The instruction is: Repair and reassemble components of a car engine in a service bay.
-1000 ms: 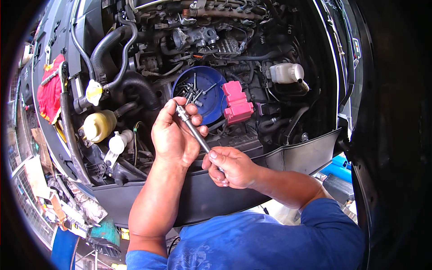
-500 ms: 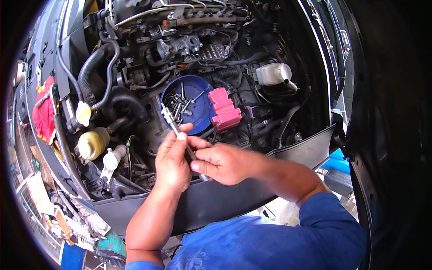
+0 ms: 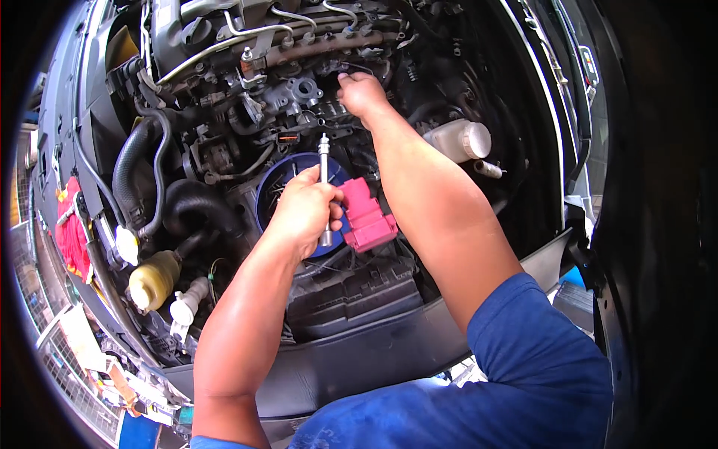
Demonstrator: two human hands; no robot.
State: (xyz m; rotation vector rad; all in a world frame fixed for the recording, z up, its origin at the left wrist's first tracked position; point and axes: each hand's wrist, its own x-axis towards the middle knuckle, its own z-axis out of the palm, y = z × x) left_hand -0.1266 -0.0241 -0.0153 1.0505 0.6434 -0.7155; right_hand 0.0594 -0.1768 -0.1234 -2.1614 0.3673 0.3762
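Head view: we see left hand (image 3: 303, 213) fisted round metal socket tool (image 3: 324, 187), shaft upright, likely parked ready. Tool sits over blue parts bowl (image 3: 278, 179), pink cover (image 3: 366, 215) at its three o'clock. Right hand (image 3: 361, 91) reaches twelve o'clock into engine (image 3: 299, 90), fingers curled; grip hidden, cannot tell. Open bonnet bay, daylight.

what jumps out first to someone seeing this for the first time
Two bare forearms reach into an open engine bay. The left hand grips a slim metal extension tool upright at the centre, over a round blue tray, with a pink plastic box just to its right. The right hand stretches further in, fingers on the engine top, while a red rag lies at the bay's left edge.
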